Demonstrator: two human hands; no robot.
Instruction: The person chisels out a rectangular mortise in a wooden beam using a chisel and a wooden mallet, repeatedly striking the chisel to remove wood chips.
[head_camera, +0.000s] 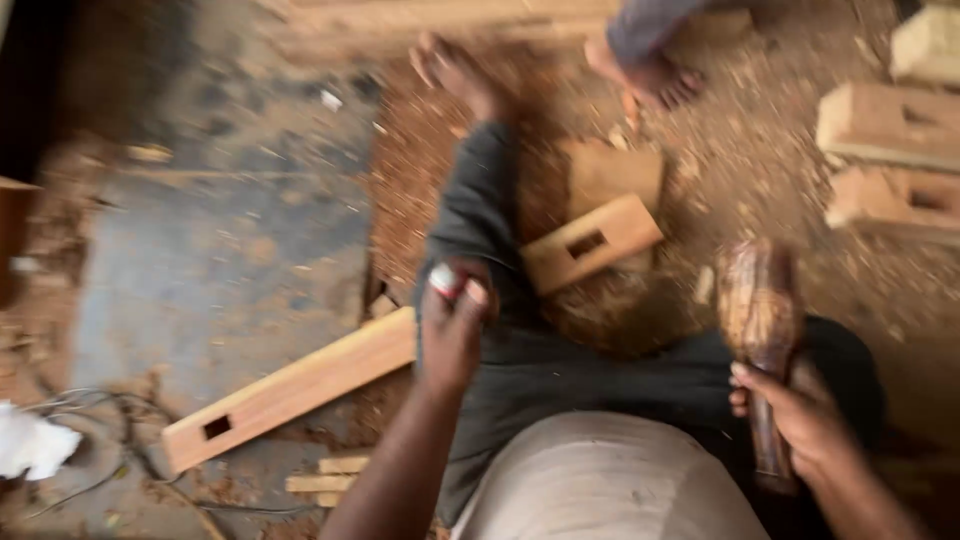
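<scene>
The person sits on a sawdust-strewn floor (780, 190) with one leg stretched forward in dark trousers. The right hand (800, 420) is wrapped closed around the handle of a worn, dark brown wooden mallet (760, 320), whose head points up and away from the body. The left hand (452, 335) is pinched shut on a small red-and-white object (447, 281), too blurred to identify, held above the thigh.

The short pale wooden block with a rectangular mortise (592, 243) lies just beside the outstretched leg, resting on shavings and partly over a flat brown board (612, 172). Judging from the tools in hand, any strike on that block would go best with the block seated flat and steady rather than rocking on loose chips, and with the mallet gripped low on the handle as it is now.

A long pale wooden rail with a square mortise near its end (290, 390) lies to the left, its upper end passing under the leg. More mortised blocks (885, 125) are stacked at the upper right. Another person's bare foot (660, 80) rests close beyond the work, near enough to want care. Tangled cable (100, 440) and a white rag (30, 445) lie at the lower left, well apart from the hands.
</scene>
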